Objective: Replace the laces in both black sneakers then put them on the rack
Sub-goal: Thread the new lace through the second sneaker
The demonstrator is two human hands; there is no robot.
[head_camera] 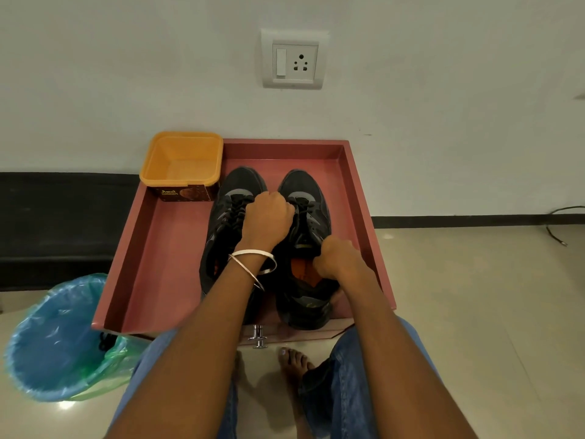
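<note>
Two black sneakers stand side by side, toes to the wall, in a reddish-pink drawer [152,248]. The left sneaker [226,223] has black laces. My left hand [266,221], with two bangles at the wrist, is curled over the gap between the shoes and grips the laces of the right sneaker [308,201] near its tongue. My right hand [338,258] is fisted at that shoe's opening and holds its collar, above the orange insole [302,272]. My left forearm hides the heel of the left sneaker.
An orange plastic tub [182,163] stands in the drawer's far left corner. A bin lined with a blue bag [55,340] sits on the floor at the left, with a black lace [104,341] at its rim. The drawer knob [258,336], my knees and bare feet are near.
</note>
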